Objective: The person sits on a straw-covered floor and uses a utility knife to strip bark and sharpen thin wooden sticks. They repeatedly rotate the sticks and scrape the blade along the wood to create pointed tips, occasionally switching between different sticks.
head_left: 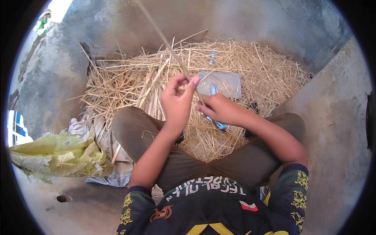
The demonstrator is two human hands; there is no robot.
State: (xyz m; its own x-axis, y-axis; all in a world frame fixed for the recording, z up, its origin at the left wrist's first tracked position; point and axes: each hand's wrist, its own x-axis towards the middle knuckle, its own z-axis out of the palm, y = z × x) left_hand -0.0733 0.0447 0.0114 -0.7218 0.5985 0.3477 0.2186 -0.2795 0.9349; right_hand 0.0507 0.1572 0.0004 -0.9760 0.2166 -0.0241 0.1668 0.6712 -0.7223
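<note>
A long, thin, pale stalk (160,34) runs slantwise from the top of the head view down across both hands. My left hand (178,98) is closed round its middle, thumb and fingers pinching it. Just below and to the right, my right hand (224,110) pinches the stalk near its lower end, fingers bent and knuckles up. A blue object (213,89) shows above my right hand, and a blue piece (221,126) below it. Whether these two are one thing I cannot tell. A grey, flat rectangular slab (229,84) lies on the straw behind my right hand.
Loose straw (270,74) is heaped ahead, with thicker stalks (113,84) at the left. A small blue-and-white wrapper-like strip (212,57) lies on the heap. A torn yellow sack (58,156) lies left of my crossed legs. Concrete walls (243,19) stand behind and at both sides.
</note>
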